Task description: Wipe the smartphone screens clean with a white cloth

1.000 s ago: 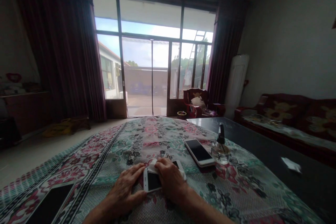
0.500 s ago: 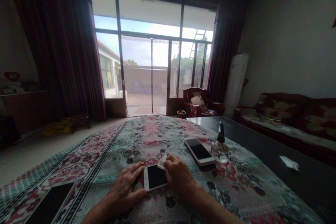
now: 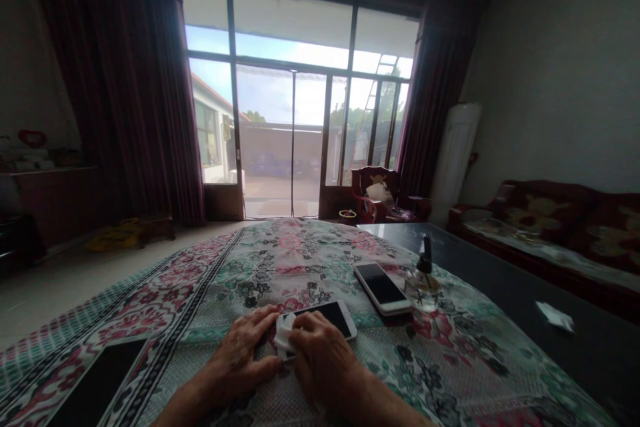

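A white smartphone with a dark screen lies face up on a flowered cloth. My left hand holds its left end, fingers at the far edge and thumb at the near edge. Pinched in my right hand is a folded white tissue, pressed onto the left part of the screen. That hand covers the middle and near side of the phone. Farther right lies a second white smartphone, which looks stacked on another. Beside it stands a clear bottle with a black pump top.
Another dark-screened phone lies at the lower left of the patterned cloth. A crumpled white tissue rests on the black tabletop at right. Beyond are a red wooden armchair, a sofa and glass doors.
My right hand has slid the tissue left across the screen, from the right part to the left end. The phone's right end now shows. My left hand stays at the phone's left end.
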A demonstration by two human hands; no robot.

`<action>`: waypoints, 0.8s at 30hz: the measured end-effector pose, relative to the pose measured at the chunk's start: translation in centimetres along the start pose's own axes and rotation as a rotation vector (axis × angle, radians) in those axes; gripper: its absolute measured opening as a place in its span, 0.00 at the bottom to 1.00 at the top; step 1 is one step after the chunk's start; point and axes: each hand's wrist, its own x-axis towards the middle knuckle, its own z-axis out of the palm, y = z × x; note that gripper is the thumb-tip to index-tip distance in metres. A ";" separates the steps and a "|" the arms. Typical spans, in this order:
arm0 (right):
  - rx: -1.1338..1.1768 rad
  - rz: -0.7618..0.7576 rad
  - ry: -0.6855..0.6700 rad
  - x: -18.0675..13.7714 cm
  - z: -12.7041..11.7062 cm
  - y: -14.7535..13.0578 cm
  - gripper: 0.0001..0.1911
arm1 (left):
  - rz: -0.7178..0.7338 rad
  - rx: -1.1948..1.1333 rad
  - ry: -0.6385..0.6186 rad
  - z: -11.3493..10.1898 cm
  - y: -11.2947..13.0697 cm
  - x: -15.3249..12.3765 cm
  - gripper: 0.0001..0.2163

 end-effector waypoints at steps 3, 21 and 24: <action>-0.103 0.167 0.033 0.0 -1.0 2.1 0.09 | -0.003 -0.002 -0.018 -0.3 0.2 0.0 0.30; -0.029 0.047 -0.011 -0.2 0.0 0.0 0.11 | -0.024 -0.009 -0.007 -0.6 0.9 0.0 0.30; -0.105 0.208 0.045 -0.1 -0.9 2.2 0.10 | -0.017 -0.012 -0.015 -0.8 0.9 0.0 0.30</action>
